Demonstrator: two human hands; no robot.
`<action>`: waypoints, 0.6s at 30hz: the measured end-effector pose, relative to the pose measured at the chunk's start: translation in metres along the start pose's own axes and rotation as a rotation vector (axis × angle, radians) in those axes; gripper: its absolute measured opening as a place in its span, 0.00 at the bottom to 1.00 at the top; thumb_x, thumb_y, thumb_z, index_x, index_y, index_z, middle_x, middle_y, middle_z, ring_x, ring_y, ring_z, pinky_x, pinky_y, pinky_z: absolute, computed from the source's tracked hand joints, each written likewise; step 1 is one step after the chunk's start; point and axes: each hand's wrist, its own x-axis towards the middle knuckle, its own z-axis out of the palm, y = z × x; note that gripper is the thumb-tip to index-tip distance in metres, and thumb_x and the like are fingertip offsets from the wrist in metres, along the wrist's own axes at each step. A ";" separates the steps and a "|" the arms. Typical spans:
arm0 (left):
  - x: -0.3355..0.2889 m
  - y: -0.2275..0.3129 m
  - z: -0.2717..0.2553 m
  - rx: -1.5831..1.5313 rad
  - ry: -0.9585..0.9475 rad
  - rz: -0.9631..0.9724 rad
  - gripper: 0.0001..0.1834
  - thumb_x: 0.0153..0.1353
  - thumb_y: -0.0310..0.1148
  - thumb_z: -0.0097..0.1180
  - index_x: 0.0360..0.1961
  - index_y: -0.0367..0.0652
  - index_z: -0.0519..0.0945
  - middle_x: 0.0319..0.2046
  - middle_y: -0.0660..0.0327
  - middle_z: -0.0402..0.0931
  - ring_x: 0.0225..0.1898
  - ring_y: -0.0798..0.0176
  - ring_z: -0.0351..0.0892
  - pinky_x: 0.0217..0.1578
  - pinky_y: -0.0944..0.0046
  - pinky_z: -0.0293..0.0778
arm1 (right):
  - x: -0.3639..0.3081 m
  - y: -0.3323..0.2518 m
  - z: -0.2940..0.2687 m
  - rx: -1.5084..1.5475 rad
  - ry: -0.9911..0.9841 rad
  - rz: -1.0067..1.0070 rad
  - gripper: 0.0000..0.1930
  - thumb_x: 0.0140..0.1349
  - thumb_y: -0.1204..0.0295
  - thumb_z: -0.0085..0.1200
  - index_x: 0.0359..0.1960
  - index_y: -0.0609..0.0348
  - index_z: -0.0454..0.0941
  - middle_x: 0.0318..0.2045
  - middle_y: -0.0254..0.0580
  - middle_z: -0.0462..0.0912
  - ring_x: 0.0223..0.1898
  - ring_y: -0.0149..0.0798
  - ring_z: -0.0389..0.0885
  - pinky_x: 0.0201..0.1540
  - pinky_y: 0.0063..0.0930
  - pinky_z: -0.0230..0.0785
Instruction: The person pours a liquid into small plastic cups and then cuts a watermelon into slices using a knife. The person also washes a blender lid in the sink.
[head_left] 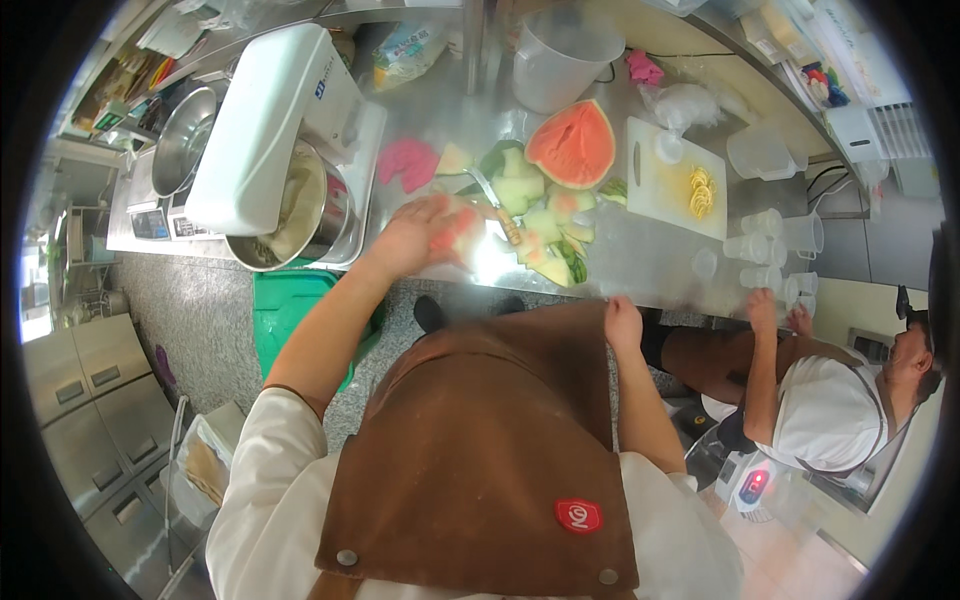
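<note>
Currently, the red watermelon flesh (455,236) lies on the steel counter (640,258) under and just to the right of the left hand (406,238), whose fingers stretch out over it; blur hides whether they grip it or only rest there. The right hand (623,326), down at the counter's near side, is curled closed around the edge of the brown apron (480,430), pulling it out sideways, well apart from the fruit.

Counting what lies about: one knife (509,228) with a yellowish handle slants just right of the flesh, beside pale green rind pieces (520,185) too jumbled to number. One large watermelon wedge (570,145) sits behind these. One pink cloth (407,163) lies beyond the left hand. One white cutting board (655,190) is farther right, bearing a single row of overlapping yellow slices (701,192). One clear bucket (560,65) stands at the back, and one white mixer (262,130) at the left. Several clear cups (750,248) cluster near one co-worker (825,410), overlapping too much to count.
</note>
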 end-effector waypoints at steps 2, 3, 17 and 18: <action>-0.002 -0.011 0.011 0.010 0.034 0.031 0.38 0.55 0.49 0.73 0.67 0.51 0.77 0.69 0.49 0.70 0.71 0.42 0.66 0.71 0.45 0.64 | 0.032 -0.078 -0.005 0.259 -0.033 -0.073 0.10 0.71 0.67 0.56 0.45 0.59 0.83 0.38 0.57 0.86 0.41 0.59 0.86 0.44 0.45 0.78; 0.000 -0.015 0.014 0.021 0.063 0.044 0.39 0.55 0.51 0.73 0.66 0.52 0.78 0.69 0.49 0.71 0.71 0.42 0.67 0.71 0.45 0.64 | 0.046 -0.114 -0.005 0.331 -0.055 -0.112 0.10 0.69 0.67 0.59 0.45 0.59 0.83 0.36 0.56 0.86 0.39 0.56 0.87 0.42 0.42 0.78; 0.018 0.039 0.022 0.193 0.078 -0.395 0.35 0.58 0.57 0.69 0.62 0.49 0.80 0.58 0.49 0.77 0.56 0.43 0.79 0.59 0.46 0.73 | 0.123 -0.216 0.057 0.201 -0.387 -0.129 0.14 0.66 0.63 0.53 0.39 0.61 0.86 0.37 0.56 0.89 0.42 0.59 0.87 0.46 0.53 0.78; 0.015 0.036 0.024 0.181 0.081 -0.386 0.35 0.59 0.56 0.69 0.62 0.48 0.79 0.59 0.49 0.77 0.56 0.42 0.79 0.60 0.46 0.73 | 0.122 -0.216 0.068 0.127 -0.383 -0.132 0.14 0.66 0.64 0.53 0.39 0.61 0.86 0.38 0.56 0.89 0.42 0.60 0.87 0.47 0.53 0.78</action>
